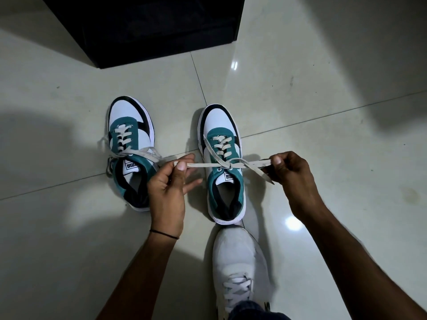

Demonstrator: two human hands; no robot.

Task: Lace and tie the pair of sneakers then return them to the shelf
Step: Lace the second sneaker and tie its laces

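Pinched flat white lace end in left hand | pinched other end in right hand | knotted taut over white-teal-black sneaker | pale tiled floor

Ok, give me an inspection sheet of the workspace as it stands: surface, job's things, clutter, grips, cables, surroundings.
Surface: pale glossy tiled floor, with light glare.
Job's things: two teal, white and black sneakers side by side, toes pointing away from the person. Right sneaker: laced, its lace crossed in a first knot at the top eyelets, ends pulled out sideways. Left sneaker: laced, lace ends lying loose across its tongue.
Clutter: nothing seen.
Grips: left hand pinches one end of the lace; right hand pinches the other.
Cables: nothing seen.
Surroundings: dark cabinet ahead; the person's own white shoe just behind the right sneaker's heel.
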